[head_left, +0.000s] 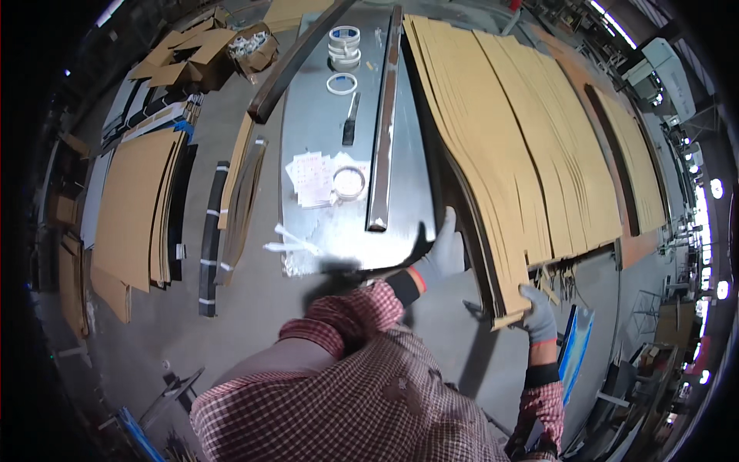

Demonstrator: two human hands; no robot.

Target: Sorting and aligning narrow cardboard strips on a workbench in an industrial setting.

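Note:
My right hand [540, 316], in a grey glove, grips the near end of a bundle of long tan-faced strips [493, 231] with dark edges. This end bends out toward me from the wide stack [570, 154] on the right. My left hand [446, 248], gloved in grey too, is beside the bundle's dark left side with its fingers stretched out. Whether it touches the strips I cannot tell. A long dark bar [385, 131] lies on the metal table [323, 231], left of the stack.
On the table are white tape rolls [344, 50], a knife [350, 123], another tape roll [349, 182] on paper sheets [309, 173], and white strips [292, 242]. Cardboard sheets [135, 208] and wrapped dark bundles [213, 239] stand at left. Open boxes [185, 58] sit far left.

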